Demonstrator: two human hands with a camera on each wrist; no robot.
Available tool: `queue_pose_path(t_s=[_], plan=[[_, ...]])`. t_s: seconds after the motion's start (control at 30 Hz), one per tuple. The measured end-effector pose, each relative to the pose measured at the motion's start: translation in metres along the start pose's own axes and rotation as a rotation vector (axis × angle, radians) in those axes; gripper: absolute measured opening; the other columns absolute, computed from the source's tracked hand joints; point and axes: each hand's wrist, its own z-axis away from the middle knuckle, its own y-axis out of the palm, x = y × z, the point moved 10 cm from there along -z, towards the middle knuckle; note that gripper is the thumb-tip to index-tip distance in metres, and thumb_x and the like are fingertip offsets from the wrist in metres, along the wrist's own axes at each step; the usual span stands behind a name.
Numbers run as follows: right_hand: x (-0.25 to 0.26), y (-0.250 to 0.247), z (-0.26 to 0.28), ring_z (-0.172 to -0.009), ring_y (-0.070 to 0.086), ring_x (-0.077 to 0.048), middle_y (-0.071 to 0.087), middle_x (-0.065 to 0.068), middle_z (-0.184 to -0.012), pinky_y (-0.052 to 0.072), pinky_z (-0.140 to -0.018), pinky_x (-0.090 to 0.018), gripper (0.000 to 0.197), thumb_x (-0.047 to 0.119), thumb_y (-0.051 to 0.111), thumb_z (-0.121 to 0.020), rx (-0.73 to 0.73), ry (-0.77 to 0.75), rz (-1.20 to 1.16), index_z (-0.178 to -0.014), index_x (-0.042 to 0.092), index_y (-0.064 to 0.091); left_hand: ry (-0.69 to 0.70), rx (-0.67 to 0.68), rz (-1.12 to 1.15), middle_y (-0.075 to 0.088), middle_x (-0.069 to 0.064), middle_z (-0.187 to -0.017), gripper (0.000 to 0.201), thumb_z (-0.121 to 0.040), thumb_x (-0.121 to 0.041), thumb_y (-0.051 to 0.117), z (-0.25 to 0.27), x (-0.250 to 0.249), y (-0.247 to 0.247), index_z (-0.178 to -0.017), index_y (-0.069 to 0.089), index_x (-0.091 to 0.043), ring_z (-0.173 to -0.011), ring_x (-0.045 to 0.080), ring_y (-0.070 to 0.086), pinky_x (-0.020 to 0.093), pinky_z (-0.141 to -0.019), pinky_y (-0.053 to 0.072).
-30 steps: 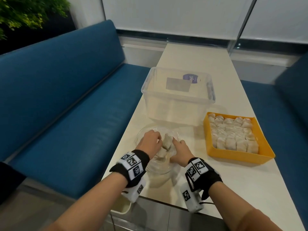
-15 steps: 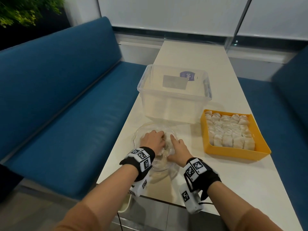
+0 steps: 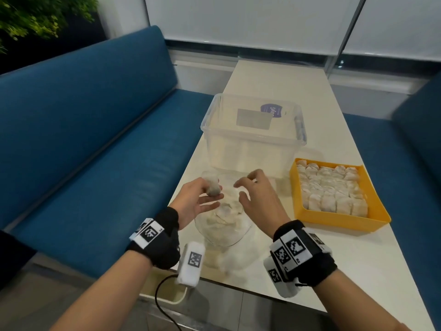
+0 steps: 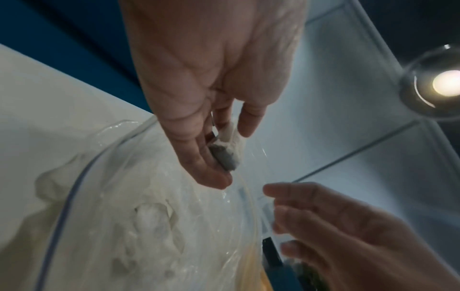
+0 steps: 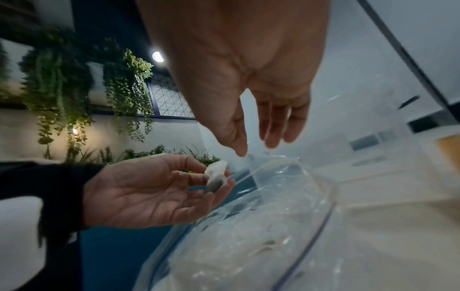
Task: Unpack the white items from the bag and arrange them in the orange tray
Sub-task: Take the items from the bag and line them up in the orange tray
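Note:
A clear zip bag (image 3: 223,225) with several white items inside lies on the table's near left part. My left hand (image 3: 202,197) hovers above the bag's mouth and pinches one white item (image 3: 213,187) between thumb and fingers; the left wrist view shows the same white item (image 4: 227,146) at my fingertips. My right hand (image 3: 253,192) floats just right of it, fingers loosely spread and holding nothing. In the right wrist view the right hand (image 5: 256,137) hangs over the bag (image 5: 248,236). The orange tray (image 3: 372,218) to the right holds rows of white items (image 3: 331,187).
A large clear plastic bin (image 3: 254,137) stands behind the bag, close to the tray's far left corner. The cream table (image 3: 334,271) is narrow, with blue benches (image 3: 83,139) on both sides. A cable hangs off the near table edge.
Both hands have come up out of the bag. The left now holds one white item above the bag, and the right has let go and spread its fingers.

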Motion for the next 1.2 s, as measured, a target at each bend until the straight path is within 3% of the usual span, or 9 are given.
queue_pose_path(t_s=[0.1,0.23,0.37,0.53,0.67,0.8,0.87,1.03,1.2], plan=[[-0.004,0.049,-0.007,-0.101,0.057,-0.025,0.052,-0.008,-0.114,0.046,-0.086,-0.030,0.030,0.010,0.049,-0.091,0.230,0.059,-0.017,-0.120,0.013,0.057,0.005,-0.052,0.075,0.065,0.007,-0.097,0.023,-0.092,-0.014,0.054,0.004,-0.004,-0.011,-0.111,0.063,-0.005,-0.085,0.020,0.067,0.030,-0.071,0.057],[-0.027,0.101,-0.001,-0.107,0.054,-0.032,0.045,-0.014,-0.123,0.047,-0.087,-0.038,0.045,0.018,0.058,-0.089,0.419,0.170,0.138,-0.129,0.009,0.041,0.052,-0.107,0.057,0.067,0.007,-0.089,0.014,-0.095,-0.017,0.059,0.009,-0.006,-0.026,-0.101,0.060,-0.005,-0.079,0.018,0.069,0.025,-0.066,0.055],[-0.024,0.101,-0.007,-0.104,0.056,-0.031,0.056,-0.011,-0.117,0.049,-0.082,-0.038,0.031,0.014,0.049,-0.091,0.359,0.152,0.193,-0.122,0.009,0.047,0.072,-0.116,0.039,0.073,0.010,-0.096,0.011,-0.094,-0.009,0.056,0.015,-0.006,-0.033,-0.104,0.056,-0.004,-0.084,0.019,0.072,0.024,-0.067,0.056],[-0.015,0.069,-0.014,-0.091,0.061,-0.022,0.066,-0.003,-0.099,0.049,-0.073,-0.031,0.017,0.020,0.055,-0.082,0.306,0.173,-0.030,-0.095,0.016,0.065,0.052,-0.084,-0.013,0.070,0.010,-0.107,0.017,-0.092,-0.006,0.057,0.020,-0.007,-0.038,-0.109,0.057,-0.007,-0.089,0.018,0.068,0.025,-0.071,0.053],[0.002,0.013,-0.023,-0.068,0.056,-0.012,0.061,0.001,-0.074,0.040,-0.050,-0.015,0.010,0.016,0.064,-0.078,0.217,0.133,-0.177,-0.086,0.013,0.069,0.047,-0.102,-0.054,0.068,0.009,-0.108,0.024,-0.091,-0.015,0.063,0.018,-0.016,-0.037,-0.115,0.061,-0.009,-0.086,0.016,0.064,0.025,-0.071,0.053],[0.012,-0.016,-0.032,-0.072,0.063,-0.020,0.064,-0.012,-0.078,0.057,-0.066,-0.030,0.015,0.001,0.062,-0.078,0.247,0.140,-0.492,-0.091,-0.001,0.069,0.018,-0.074,-0.018,0.069,0.006,-0.103,0.031,-0.095,-0.032,0.058,0.016,-0.023,-0.017,-0.116,0.061,-0.009,-0.081,0.014,0.063,0.024,-0.068,0.053],[0.021,-0.023,-0.033,-0.072,0.063,-0.020,0.062,-0.015,-0.080,0.057,-0.067,-0.029,0.016,-0.006,0.059,-0.078,0.287,0.115,-0.602,-0.092,-0.006,0.067,-0.024,-0.007,0.010,0.069,0.003,-0.092,0.038,-0.098,-0.042,0.050,0.017,-0.021,0.001,-0.114,0.063,-0.010,-0.078,0.013,0.062,0.026,-0.072,0.054],[0.037,-0.028,-0.033,-0.075,0.059,-0.021,0.060,-0.017,-0.082,0.054,-0.073,-0.032,0.017,-0.008,0.057,-0.079,0.356,0.052,-0.616,-0.093,-0.010,0.065,-0.140,0.188,0.110,0.072,0.006,-0.104,0.060,-0.096,-0.062,0.031,0.023,-0.012,0.042,-0.120,0.064,-0.019,-0.084,0.017,0.065,0.029,-0.069,0.056],[0.036,-0.034,-0.038,-0.078,0.062,-0.017,0.067,-0.018,-0.093,0.055,-0.066,-0.027,0.017,0.002,0.059,-0.083,0.303,-0.008,-0.480,-0.097,0.003,0.069,-0.175,0.271,0.249,0.071,0.011,-0.105,0.065,-0.091,-0.067,0.037,0.029,-0.012,0.058,-0.123,0.064,-0.017,-0.083,0.021,0.067,0.033,-0.078,0.057]])
